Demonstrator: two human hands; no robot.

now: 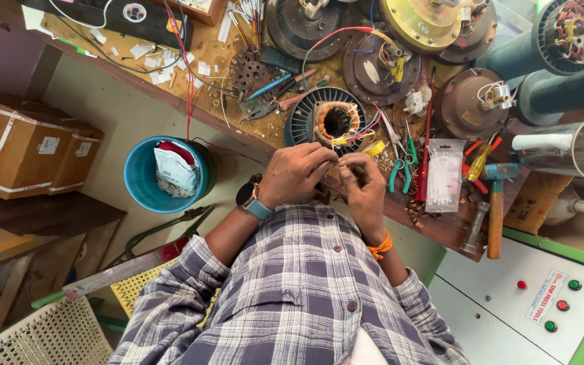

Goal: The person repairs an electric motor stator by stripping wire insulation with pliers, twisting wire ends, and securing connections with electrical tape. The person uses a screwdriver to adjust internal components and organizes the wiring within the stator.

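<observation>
**Two hands working fine wires at the edge of a cluttered motor bench**

The person's left hand, wearing a watch with a teal strap, is curling its fingers together and pinching thin wire ends against the fingertips of the right hand. The right hand, with an orange thread band at its wrist, is also closing its fingers on the same small wire ends, so both hands are meeting just over the near edge of the wooden workbench. What exactly sits between the fingertips is too small to tell.

The wires are running from a wound stator, a round ribbed piece with copper coils and red, yellow and blue leads, which is lying on the bench just beyond the hands.

Right of the hands, green-handled scissors, a red screwdriver and a clear bag of white cable ties are lying side by side. Further right a hammer is resting near the bench edge. To the left, below the bench, a blue bucket is holding crumpled packaging, with cardboard boxes at the far left.
</observation>
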